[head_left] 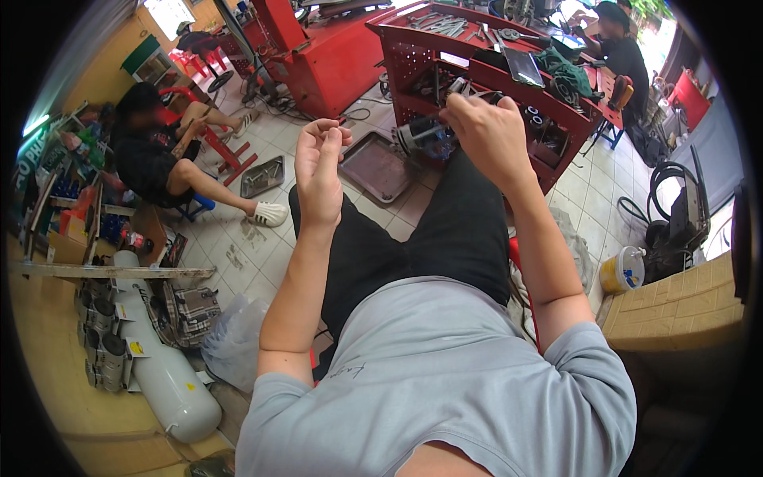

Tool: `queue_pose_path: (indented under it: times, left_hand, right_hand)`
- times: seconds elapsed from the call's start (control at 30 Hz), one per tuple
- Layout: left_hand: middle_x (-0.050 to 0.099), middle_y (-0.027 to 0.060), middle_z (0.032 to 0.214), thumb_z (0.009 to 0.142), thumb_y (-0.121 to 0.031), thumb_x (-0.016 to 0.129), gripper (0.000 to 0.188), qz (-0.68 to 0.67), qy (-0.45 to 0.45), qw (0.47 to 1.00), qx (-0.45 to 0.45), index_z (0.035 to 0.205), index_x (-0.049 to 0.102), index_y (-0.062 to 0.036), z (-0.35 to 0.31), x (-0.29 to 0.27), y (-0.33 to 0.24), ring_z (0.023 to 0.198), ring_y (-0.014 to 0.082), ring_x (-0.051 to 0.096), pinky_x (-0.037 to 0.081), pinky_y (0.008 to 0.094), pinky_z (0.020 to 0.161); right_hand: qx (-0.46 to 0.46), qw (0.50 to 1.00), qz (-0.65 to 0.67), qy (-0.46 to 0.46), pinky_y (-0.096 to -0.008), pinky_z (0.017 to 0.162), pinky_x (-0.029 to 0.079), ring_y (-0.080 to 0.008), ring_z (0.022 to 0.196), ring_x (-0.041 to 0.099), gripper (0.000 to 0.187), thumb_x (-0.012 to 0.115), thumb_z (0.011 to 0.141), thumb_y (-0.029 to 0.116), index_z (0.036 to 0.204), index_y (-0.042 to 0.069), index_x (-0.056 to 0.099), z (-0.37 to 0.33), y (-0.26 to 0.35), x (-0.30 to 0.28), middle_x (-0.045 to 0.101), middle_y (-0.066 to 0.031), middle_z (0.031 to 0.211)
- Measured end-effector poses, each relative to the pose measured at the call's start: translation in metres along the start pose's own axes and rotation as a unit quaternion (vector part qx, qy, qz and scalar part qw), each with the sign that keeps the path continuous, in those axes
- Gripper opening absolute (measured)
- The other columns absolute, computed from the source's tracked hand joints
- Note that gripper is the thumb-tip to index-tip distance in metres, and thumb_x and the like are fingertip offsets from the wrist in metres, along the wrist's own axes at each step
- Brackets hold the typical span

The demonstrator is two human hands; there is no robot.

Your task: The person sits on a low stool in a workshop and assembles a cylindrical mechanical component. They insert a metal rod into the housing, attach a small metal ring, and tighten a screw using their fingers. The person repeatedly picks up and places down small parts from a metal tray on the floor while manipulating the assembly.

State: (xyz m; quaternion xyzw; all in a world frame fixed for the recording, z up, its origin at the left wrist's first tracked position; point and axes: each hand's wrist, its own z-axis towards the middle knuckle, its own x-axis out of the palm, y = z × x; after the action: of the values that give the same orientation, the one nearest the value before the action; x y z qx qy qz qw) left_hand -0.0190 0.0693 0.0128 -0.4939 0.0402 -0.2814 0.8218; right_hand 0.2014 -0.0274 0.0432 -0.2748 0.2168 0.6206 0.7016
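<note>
My left hand [319, 179] is raised over my lap with its fingers curled in and the thumb against them. A tiny dark spot shows at its fingertips, too small to name. My right hand [491, 141] is up at the right, bent at the wrist, its fingers pinched together and pointing left. What it may hold is hidden. Behind and below it is a dark and silvery cylindrical machine part [425, 139], in front of the red tool cart [568, 143]. A shallow metal tray [380, 168] lies on the floor beyond my knees.
Wrenches [441, 25] and a green cloth [566, 73] lie on the cart. A person [151, 151] sits at left beside a smaller tray [262, 176]; another person [624, 60] is at far right. Nearby are a white tank [171, 381], a bucket [622, 270] and a cardboard box [675, 306].
</note>
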Motion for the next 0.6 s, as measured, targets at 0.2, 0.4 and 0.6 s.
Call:
queue_pose_path:
  times: [0.2,0.4,0.6]
  left_hand:
    - [0.061,0.0008,0.099,0.097,-0.024,0.050,0.018,-0.003,-0.004,1.000,-0.004,0.109,0.052,-0.0101,-0.001,0.000,0.001,0.094,0.0086,0.055,0.037,0.0245,0.079]
    - [0.060,0.0007,0.099,0.097,-0.024,0.049,0.019,0.003,-0.003,1.000,-0.008,0.109,0.052,-0.0101,-0.001,0.001,0.000,0.094,0.0088,0.055,0.037,0.0246,0.079]
    - [0.060,0.0006,0.098,0.097,-0.024,0.050,0.019,0.002,-0.003,1.000,-0.005,0.109,0.053,-0.0102,-0.001,0.001,0.000,0.094,0.0087,0.055,0.037,0.0244,0.079]
  right_hand:
    - [0.176,0.933,0.299,-0.099,-0.0343,0.055,0.036,-0.0231,0.051,0.047,0.027,0.058,0.093,0.029,0.079,0.006,0.051,0.005,0.007,-0.004,0.051,-0.0069,0.058]
    - [0.193,0.879,0.431,0.072,-0.0351,0.054,0.038,-0.0229,0.052,0.043,0.033,0.055,0.094,0.032,0.087,0.000,0.057,0.005,0.008,-0.024,0.050,-0.0114,0.060]
    - [0.042,0.928,0.257,0.267,-0.0417,0.064,0.047,-0.0350,0.074,0.063,0.025,0.058,0.088,0.030,0.086,0.005,0.063,0.002,0.000,-0.039,0.063,-0.0164,0.072]
